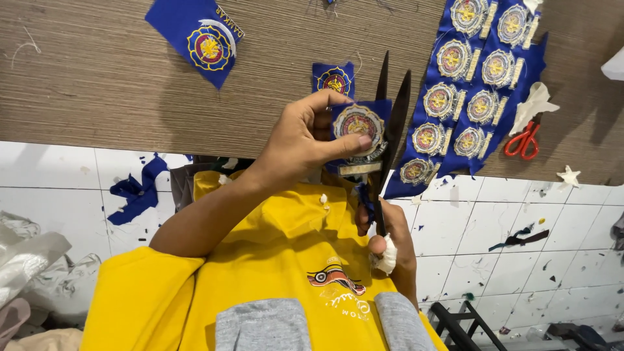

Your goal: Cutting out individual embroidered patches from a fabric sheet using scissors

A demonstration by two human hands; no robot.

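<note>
My left hand (305, 140) pinches a blue cloth patch with a round embroidered emblem (359, 127) between thumb and fingers, above my lap. My right hand (388, 237), with a white wrap on the thumb, grips a pair of large dark scissors (392, 110). The scissor blades are apart and point up along the patch's right edge. A yellow shirt (273, 260) fills the lower middle of the view.
A wood-grain table (97, 71) holds a cut blue patch (203, 40), another small patch (334, 78), a long blue strip of several uncut emblems (465, 91) and small red scissors (523, 140). Blue cloth scraps (136, 192) litter the white tiled floor.
</note>
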